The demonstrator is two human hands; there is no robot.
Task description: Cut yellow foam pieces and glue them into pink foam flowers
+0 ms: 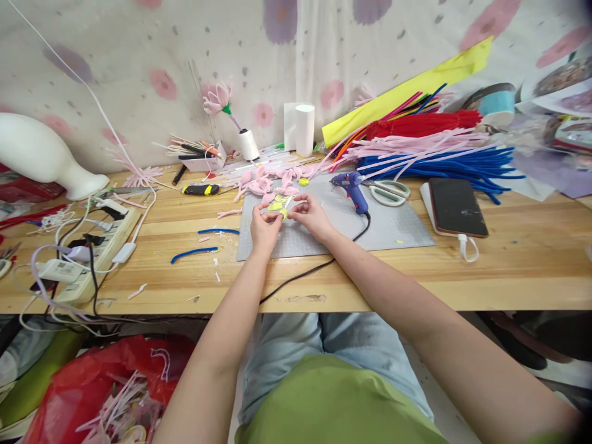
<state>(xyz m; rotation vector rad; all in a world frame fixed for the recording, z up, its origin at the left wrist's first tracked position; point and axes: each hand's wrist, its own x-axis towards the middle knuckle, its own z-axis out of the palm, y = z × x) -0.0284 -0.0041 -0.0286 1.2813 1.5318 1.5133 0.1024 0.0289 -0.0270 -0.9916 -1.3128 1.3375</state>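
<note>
Over the grey cutting mat (pixel 398 228), both of my hands meet at a small yellow piece (pixel 283 214); its exact kind is too small to make out. My left hand (pixel 265 231) pinches it from the left with thumb and index finger. From the right, my right hand (pixel 313 217) has its fingertips closed at the piece's edge. Just beyond the fingers lie yellow scraps (pixel 277 202) and pink fuzzy petal shapes (pixel 259 183). A round yellow bit (pixel 303 182) rests near those shapes. Right of my hands is a blue glue gun (pixel 351 190), next to scissors (pixel 388 192).
Bundles of blue pipe cleaners (pixel 439 166) and red ones (pixel 416 125) lie behind the mat. A phone (pixel 456 206) is at the right, a power strip (pixel 99 259) at the left. The glue gun's black cord (pixel 300 271) crosses the table front. A utility knife (pixel 200 190) lies left.
</note>
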